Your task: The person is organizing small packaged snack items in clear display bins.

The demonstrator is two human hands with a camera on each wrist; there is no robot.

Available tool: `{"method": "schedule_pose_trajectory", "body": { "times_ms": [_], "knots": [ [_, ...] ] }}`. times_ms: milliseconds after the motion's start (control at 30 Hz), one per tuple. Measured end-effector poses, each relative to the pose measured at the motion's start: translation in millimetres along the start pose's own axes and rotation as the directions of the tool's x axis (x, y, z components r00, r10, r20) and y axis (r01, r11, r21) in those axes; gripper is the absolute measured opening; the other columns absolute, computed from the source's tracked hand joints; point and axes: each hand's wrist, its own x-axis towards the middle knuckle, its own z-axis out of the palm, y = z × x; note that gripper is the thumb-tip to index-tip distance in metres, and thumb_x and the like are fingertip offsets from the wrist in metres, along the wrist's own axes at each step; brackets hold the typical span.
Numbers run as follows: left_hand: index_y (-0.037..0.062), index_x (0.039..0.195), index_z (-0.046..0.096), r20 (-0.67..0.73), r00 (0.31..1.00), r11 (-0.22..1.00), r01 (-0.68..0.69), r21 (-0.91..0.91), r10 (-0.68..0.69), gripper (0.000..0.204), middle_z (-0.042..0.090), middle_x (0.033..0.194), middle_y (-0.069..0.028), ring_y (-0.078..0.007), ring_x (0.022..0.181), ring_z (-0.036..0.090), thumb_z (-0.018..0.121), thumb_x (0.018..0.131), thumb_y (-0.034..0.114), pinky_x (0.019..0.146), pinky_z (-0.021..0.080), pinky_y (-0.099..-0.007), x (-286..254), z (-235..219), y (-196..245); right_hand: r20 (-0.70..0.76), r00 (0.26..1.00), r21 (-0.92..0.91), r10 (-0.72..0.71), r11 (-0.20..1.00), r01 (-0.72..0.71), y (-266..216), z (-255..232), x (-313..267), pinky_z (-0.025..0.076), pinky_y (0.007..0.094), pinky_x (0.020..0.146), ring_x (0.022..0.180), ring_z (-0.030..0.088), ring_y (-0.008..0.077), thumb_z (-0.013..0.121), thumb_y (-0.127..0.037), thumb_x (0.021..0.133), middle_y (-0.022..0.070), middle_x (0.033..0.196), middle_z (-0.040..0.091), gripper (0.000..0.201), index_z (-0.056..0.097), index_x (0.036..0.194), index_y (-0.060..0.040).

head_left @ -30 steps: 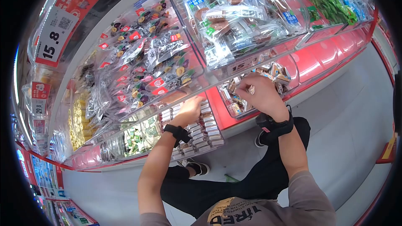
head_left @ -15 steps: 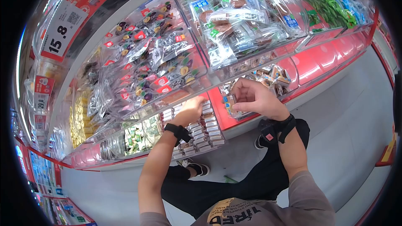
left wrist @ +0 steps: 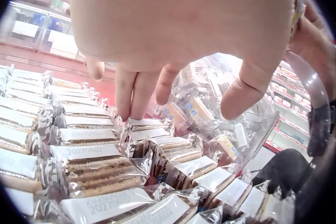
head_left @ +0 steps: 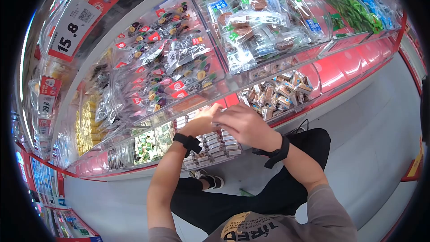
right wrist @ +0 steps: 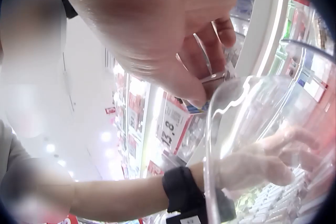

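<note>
My right hand (head_left: 246, 127) pinches a small wrapped wafer biscuit (right wrist: 212, 81) between thumb and fingers, just beside my left hand in the head view. Beneath both hands is a bin of wrapped wafer biscuits in neat rows (head_left: 219, 145). Over those rows my left hand (left wrist: 184, 19) reaches palm down, two fingertips right at a pack (left wrist: 148, 124) and the thumb apart from it. To the right, in the head view, a clear bin holds loosely heaped wrapped wafers (head_left: 280, 92) with brown and blue wrappers.
A clear upper shelf (head_left: 179, 112) of bagged prunes (head_left: 161, 62) and other bagged snacks (head_left: 264, 22) overhangs the lower bins. Green packets (head_left: 150, 145) fill a lower bin on the left. A bin's clear plastic edge (right wrist: 211, 145) stands close to my right hand.
My right hand has moved left from above the heaped wafers to beside my left hand, carrying the wafer biscuit. My left hand stays over the rowed packs.
</note>
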Motion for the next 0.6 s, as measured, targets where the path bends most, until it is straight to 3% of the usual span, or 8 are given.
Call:
{"method": "schedule_pose_trajectory", "body": {
  "times_ms": [33, 133, 233, 367, 600],
  "knots": [
    [0.0107, 0.118, 0.042, -0.004, 0.997, 0.997, -0.077, 0.012, 0.077, 0.055, 0.054, 0.115, -0.0134, -0.0298, 0.108, 0.051, 0.067, 0.072, 0.027, 0.089, 0.034, -0.05, 0, 2, -6, 0.022, 0.994, -0.11, -0.107, 0.988, 0.109, -2, 6, 0, 0.04, 0.0333, 0.078, 0.091, 0.055, 0.0187, 0.061, -0.004, 0.069, 0.0064, 0.09, 0.061, 0.03, 0.059, 0.098, -0.0037],
    [0.0105, 0.118, 0.043, 0.111, 0.994, 0.996, -0.015, -0.085, 0.024, 0.059, 0.052, 0.119, -0.0125, -0.0294, 0.113, 0.049, 0.071, 0.07, 0.029, 0.09, 0.031, -0.0563, 3, 6, -12, 0.079, 0.996, -0.231, -0.032, 0.972, 0.049, -7, 19, 0, 0.036, 0.0338, 0.08, 0.092, 0.055, 0.0183, 0.063, -0.009, 0.071, 0.0051, 0.09, 0.062, 0.029, 0.059, 0.099, -0.005],
    [0.0101, 0.119, 0.043, 0.14, 0.986, 0.988, 0.107, -0.113, -0.091, 0.063, 0.052, 0.12, -0.0119, -0.0306, 0.117, 0.046, 0.072, 0.067, 0.034, 0.095, 0.026, -0.06, 1, 2, -3, 0.153, 0.985, -0.296, 0.08, 0.955, -0.032, -4, 26, -1, 0.033, 0.0352, 0.08, 0.088, 0.053, 0.0188, 0.061, -0.008, 0.069, 0.0037, 0.085, 0.061, 0.028, 0.056, 0.097, -0.0058],
    [0.008, 0.118, 0.044, 0.14, 0.981, 0.976, 0.153, -0.158, -0.131, 0.065, 0.053, 0.119, -0.0147, -0.0313, 0.117, 0.046, 0.07, 0.068, 0.04, 0.101, 0.02, -0.06, -1, -4, 5, 0.131, 0.985, -0.35, 0.109, 0.935, -0.057, 0, 29, -3, 0.031, 0.0393, 0.083, 0.091, 0.051, 0.02, 0.059, -0.005, 0.07, 0.0027, 0.082, 0.06, 0.024, 0.055, 0.093, -0.0066],
    [0.0093, 0.113, 0.049, 0.073, 0.995, 0.972, 0.081, -0.223, -0.067, 0.053, 0.057, 0.112, -0.0148, -0.0326, 0.111, 0.049, 0.068, 0.072, 0.037, 0.095, 0.026, -0.0564, 4, 6, 0, 0.184, 0.975, -0.346, 0.129, 0.937, -0.058, 2, 30, -3, 0.03, 0.0423, 0.085, 0.092, 0.05, 0.0228, 0.062, -0.008, 0.068, 0.0064, 0.077, 0.06, 0.023, 0.056, 0.09, -0.0026]
  ]
}}
